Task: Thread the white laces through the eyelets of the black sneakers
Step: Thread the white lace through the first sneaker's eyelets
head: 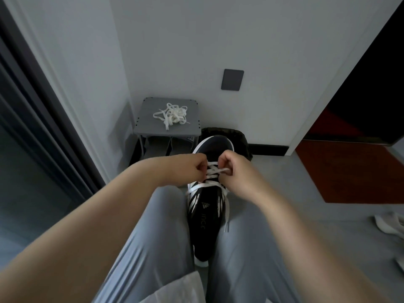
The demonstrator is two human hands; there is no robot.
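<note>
A black sneaker point(205, 217) with white stripes is wedged between my knees, its toe pointing away from me. A white lace point(213, 171) crosses its eyelets in several rows. My left hand point(192, 169) pinches the lace at the left side of the crossings. On the right side, my right hand point(235, 169) has its fingers curled around the lace. One loose lace end point(227, 215) hangs down the shoe's right side. A second white lace point(172, 115) lies in a tangled heap on the small grey stool beyond the shoe.
The grey stool point(148, 125) stands against the white wall, with grey slippers point(166, 147) under it. A dark bag point(242, 138) sits behind the sneaker. A doorway with a red floor point(349, 171) opens at right. White cloth point(389, 224) lies on the floor at far right.
</note>
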